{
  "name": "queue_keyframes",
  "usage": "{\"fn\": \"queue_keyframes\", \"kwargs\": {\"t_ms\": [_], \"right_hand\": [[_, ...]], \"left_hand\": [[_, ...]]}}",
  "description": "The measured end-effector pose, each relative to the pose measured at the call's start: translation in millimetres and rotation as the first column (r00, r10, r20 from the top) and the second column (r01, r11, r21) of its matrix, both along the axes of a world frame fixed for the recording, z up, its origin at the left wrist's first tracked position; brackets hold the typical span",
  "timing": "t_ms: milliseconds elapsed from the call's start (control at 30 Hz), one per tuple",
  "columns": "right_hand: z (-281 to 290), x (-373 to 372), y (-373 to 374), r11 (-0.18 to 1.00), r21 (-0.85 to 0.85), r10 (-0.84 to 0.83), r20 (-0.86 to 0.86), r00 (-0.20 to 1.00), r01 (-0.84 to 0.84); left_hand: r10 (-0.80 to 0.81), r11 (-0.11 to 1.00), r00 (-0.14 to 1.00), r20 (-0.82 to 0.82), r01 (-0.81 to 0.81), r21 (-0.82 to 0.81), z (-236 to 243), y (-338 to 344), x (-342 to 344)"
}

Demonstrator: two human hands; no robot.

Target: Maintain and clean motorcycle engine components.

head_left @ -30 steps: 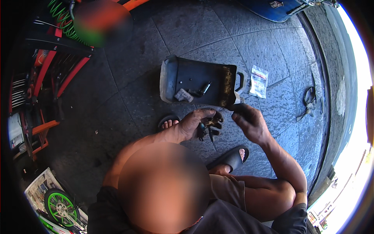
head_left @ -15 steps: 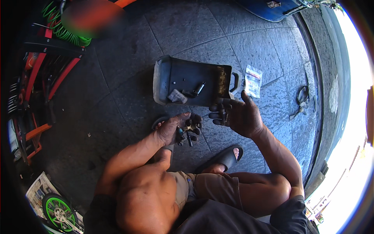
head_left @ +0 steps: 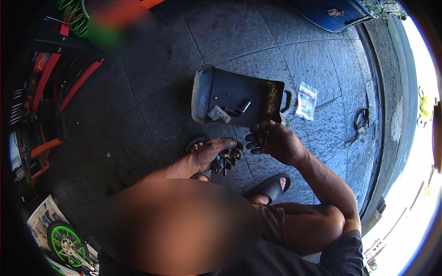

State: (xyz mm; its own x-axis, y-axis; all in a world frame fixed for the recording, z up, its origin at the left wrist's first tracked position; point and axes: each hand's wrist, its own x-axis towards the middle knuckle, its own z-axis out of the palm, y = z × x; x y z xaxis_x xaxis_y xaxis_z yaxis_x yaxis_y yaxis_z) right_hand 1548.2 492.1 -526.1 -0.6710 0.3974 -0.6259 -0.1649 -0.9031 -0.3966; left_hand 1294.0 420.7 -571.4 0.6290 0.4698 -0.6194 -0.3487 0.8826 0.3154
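Note:
My left hand (head_left: 215, 154) is curled round a cluster of small metal parts (head_left: 230, 156), brass, black and teal. To its right, my right hand (head_left: 276, 140) is turned upward, fingers loosely bent apart, with small dark pieces on it that are hard to make out. Just beyond both hands lies a cut-open plastic jug (head_left: 200, 94) used as a tray, its inside dirty. In it are a shiny metal cylinder (head_left: 245, 106), a greyish block (head_left: 218, 115) and tiny loose bits. A white printed packet (head_left: 306, 101) lies beside the jug's handle.
A red-and-black tool rack (head_left: 69, 87) is at left, below a green coiled hose (head_left: 73, 20). A green-rimmed wheel (head_left: 62, 244) is at lower left. A blue panel (head_left: 329, 18) is at top right, a dark strap (head_left: 360, 122) lies right, and a bright doorway borders that side.
My right hand was gripping near the jug's lower corner; it has since turned palm upward with fingers loosened. My left hand still holds its parts, having shifted slightly.

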Motion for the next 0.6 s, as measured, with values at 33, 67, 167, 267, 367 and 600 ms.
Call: {"fn": "queue_keyframes", "kwargs": {"t_ms": [33,67,167,267,367,600], "right_hand": [[-1,1,0,1.0,0.019,0.011,0.009,1.0,-0.011],[-2,1,0,1.0,0.017,0.01,0.012,1.0,-0.01],[2,-3,0,0.998,0.045,0.04,0.198,0.979,-0.05],[11,-12,6,0.973,0.168,0.075,0.41,0.909,-0.156],[23,-16,30,0.778,0.293,0.188,0.735,0.652,-0.555],[-30,-47,88,0.174,0.48,-0.042,0.876,0.481,-0.86]], "left_hand": [[-0.004,1.0,1.0,0.009,0.004,-0.017,-1,0,1],[-0.005,1.0,1.0,0.012,0.005,-0.019,-2,1,1],[0.005,1.0,0.999,0.036,-0.004,-0.024,4,2,0],[0.016,1.0,0.999,-0.03,-0.016,-0.014,3,2,-3],[-0.045,0.998,0.996,-0.073,0.049,0.046,6,5,-4],[0.002,1.0,1.0,-0.017,-0.001,0.012,7,6,-7]]}}
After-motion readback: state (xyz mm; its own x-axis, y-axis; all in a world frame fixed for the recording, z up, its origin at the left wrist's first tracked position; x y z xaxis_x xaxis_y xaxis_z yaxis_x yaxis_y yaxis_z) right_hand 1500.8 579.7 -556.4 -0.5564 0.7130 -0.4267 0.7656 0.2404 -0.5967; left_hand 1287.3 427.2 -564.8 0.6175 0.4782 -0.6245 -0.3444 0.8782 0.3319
